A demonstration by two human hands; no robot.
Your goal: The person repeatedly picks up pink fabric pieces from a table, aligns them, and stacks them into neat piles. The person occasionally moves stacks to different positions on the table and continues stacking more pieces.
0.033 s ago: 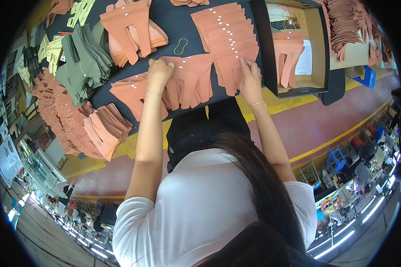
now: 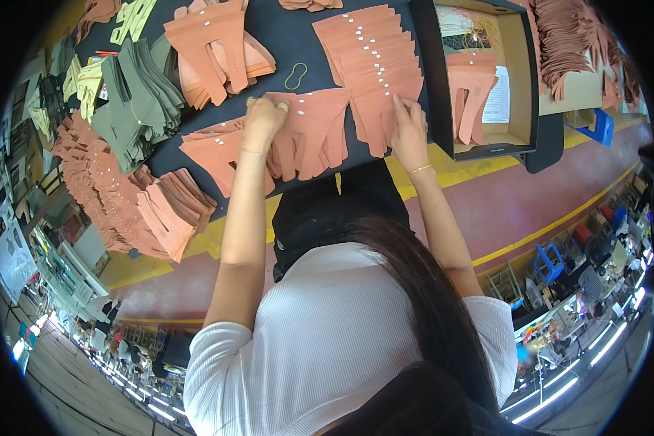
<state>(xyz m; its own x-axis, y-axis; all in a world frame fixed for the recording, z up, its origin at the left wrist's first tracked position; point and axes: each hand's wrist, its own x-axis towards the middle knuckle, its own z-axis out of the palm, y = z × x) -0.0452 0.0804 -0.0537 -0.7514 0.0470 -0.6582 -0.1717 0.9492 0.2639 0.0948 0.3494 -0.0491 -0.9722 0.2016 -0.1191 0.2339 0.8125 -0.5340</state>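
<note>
Salmon-coloured cut pieces with slotted strips lie on the dark table, marked with small white labels. My left hand (image 2: 267,120) is closed at the upper left corner of the middle pieces (image 2: 317,123), its fingertips pinching that edge. Toward the right, an overlapping row of the same pieces (image 2: 370,62) runs away from me. My right hand (image 2: 410,132) has its fingers bent on the right edge of the nearest piece in this row; whether they grip it I cannot tell. Partly under my left wrist is another fanned stack (image 2: 214,149). A yellow-green loop (image 2: 295,75) lies beyond the middle pieces.
A black-edged open box (image 2: 454,145) on the right holds salmon pieces and a paper sheet (image 2: 496,98). Green pieces (image 2: 134,102) and more salmon stacks (image 2: 171,211) crowd the left. Another salmon stack (image 2: 211,43) lies at the back. A blue stool (image 2: 599,127) stands beyond the box.
My left hand and the middle pieces have shifted very slightly to the right. My right hand looks nearly unmoved.
</note>
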